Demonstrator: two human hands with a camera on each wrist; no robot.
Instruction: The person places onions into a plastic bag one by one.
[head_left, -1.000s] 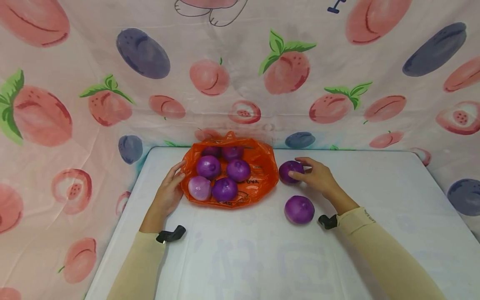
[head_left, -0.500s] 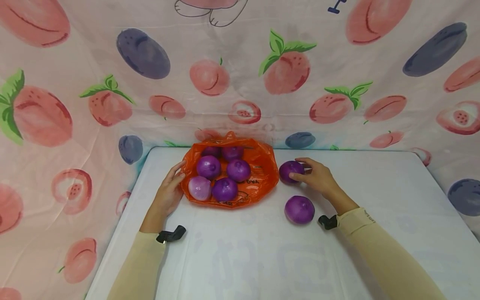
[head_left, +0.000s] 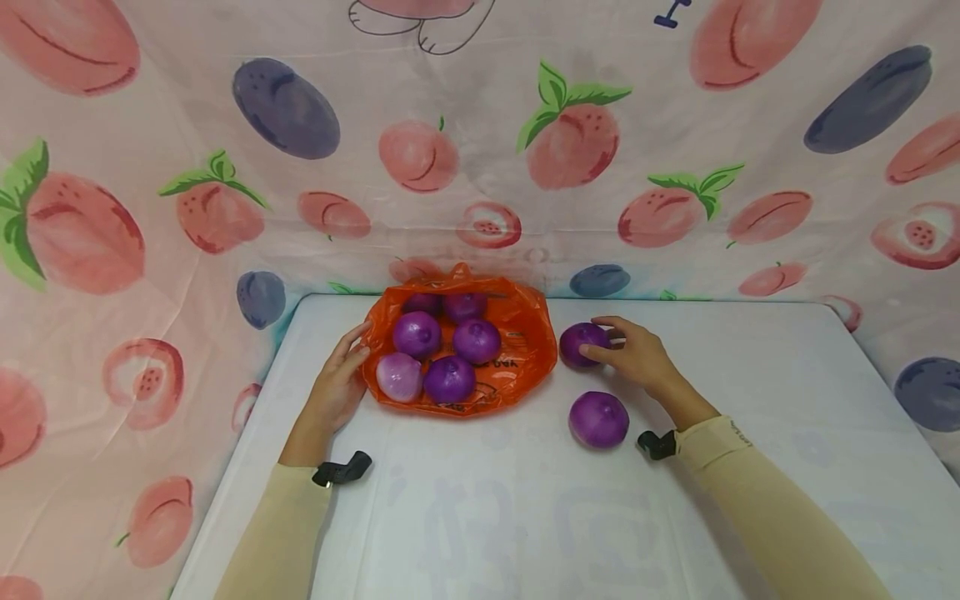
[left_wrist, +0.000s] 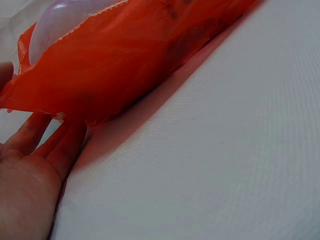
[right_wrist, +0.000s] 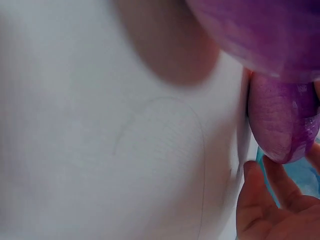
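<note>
An orange plastic bag point(head_left: 521, 367) lies with its mouth wide, showing several red onions point(head_left: 417, 335) inside, one of them paler point(head_left: 399, 377). My left hand point(head_left: 336, 396) holds the bag's left edge. In the left wrist view, the fingers point(left_wrist: 62, 142) reach under the plastic and the thumb tip shows at the rim. To the right of the bag, my right hand point(head_left: 637, 354) grips a red onion point(head_left: 576, 340) between thumb and fingers. Nearer me sits another loose onion point(head_left: 598, 420), which looms large at the top of the right wrist view.
A white-covered table point(head_left: 480, 517) bears everything. Behind it and along the left hangs a pink fruit-print cloth point(head_left: 480, 108), close against the bag's far side. A black wrist mount point(head_left: 342, 468) sits on the left wrist, another black mount point(head_left: 656, 444) on the right.
My right hand and the onion in it have shifted very slightly to the right. The left hand, the bag and the other onions stay where they were.
</note>
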